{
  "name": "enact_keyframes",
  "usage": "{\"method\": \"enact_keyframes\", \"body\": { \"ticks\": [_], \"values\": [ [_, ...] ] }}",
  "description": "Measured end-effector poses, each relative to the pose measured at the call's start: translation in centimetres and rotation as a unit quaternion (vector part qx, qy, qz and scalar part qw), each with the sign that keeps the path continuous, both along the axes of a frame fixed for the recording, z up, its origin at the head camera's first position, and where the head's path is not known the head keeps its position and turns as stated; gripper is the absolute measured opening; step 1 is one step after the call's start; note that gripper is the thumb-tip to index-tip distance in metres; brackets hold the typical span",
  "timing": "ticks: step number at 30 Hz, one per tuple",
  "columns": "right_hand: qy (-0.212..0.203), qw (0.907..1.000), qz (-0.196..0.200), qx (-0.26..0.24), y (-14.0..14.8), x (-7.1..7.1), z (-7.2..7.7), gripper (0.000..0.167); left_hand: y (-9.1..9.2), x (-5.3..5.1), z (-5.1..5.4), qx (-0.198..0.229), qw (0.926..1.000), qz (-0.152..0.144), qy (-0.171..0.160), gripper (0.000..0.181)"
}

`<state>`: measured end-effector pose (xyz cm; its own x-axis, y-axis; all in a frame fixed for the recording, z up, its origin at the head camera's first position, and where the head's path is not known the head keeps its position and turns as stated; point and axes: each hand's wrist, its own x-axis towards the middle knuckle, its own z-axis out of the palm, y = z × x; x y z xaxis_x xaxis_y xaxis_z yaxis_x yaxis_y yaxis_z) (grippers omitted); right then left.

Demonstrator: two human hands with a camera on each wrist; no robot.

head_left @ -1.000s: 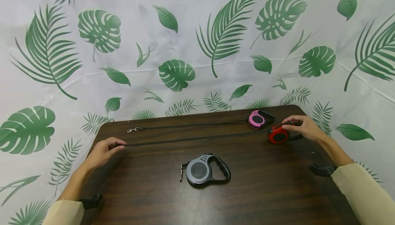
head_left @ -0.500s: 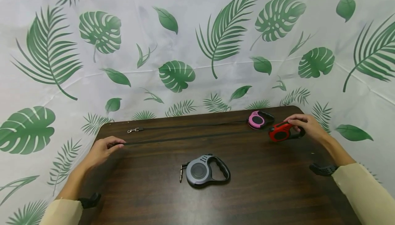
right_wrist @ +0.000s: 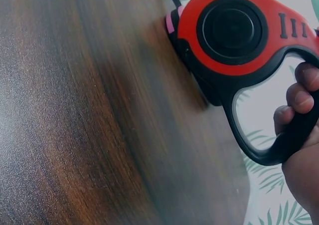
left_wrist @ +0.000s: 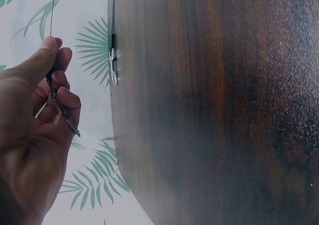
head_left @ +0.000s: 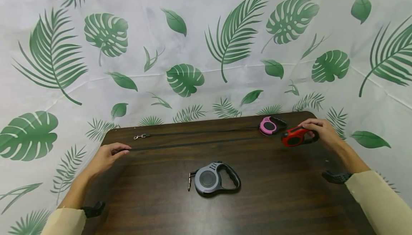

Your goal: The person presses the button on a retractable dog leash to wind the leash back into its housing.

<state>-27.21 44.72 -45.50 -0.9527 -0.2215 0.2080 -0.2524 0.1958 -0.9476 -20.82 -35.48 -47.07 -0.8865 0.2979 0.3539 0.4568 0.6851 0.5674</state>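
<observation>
My left hand (head_left: 107, 158) pinches the end of a black leash strap (head_left: 193, 144) between thumb and fingers. In the left wrist view its metal snap hook (left_wrist: 62, 108) lies against the curled fingers. The strap stretches taut across the table to a red retractable leash (head_left: 293, 137), held just above the tabletop at the right. My right hand (head_left: 325, 132) grips that leash by its black loop handle (right_wrist: 294, 144), with several fingers through the loop. Behind it lies a pink retractable leash (head_left: 268, 126), its strap drawn out leftward to a snap hook (head_left: 140, 136).
A grey retractable leash (head_left: 207, 179) lies at the middle of the dark wooden table (head_left: 257, 202), its metal hook (head_left: 189, 182) at its left side. A white cloth with green leaves (head_left: 145, 95) hangs behind the table's far edge.
My right hand has shifted its hold on the red leash's handle and raised and tilted the leash slightly. The left hand has stayed nearly still.
</observation>
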Motion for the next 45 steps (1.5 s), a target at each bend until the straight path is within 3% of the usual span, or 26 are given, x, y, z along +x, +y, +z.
{"method": "enact_keyframes", "body": {
  "ticks": [3, 27, 45],
  "values": [
    [-0.002, 0.9995, 0.002, -0.031, -0.17, 0.04, -0.02, 0.026, 0.0, 0.05, 0.02, 0.003, 1.0, -0.002, 0.0, 0.014],
    [0.026, 0.9951, 0.004, -0.096, -0.57, 0.05, -0.31, 0.032, 0.1, 0.1, -0.05, 0.003, 1.0, 0.005, 0.007, 0.014],
    [0.048, 0.9949, -0.043, -0.078, -0.76, -0.02, -0.41, 0.027, 0.26, -0.17, 0.12, -0.002, 1.0, 0.007, 0.006, 0.014]
  ]
}}
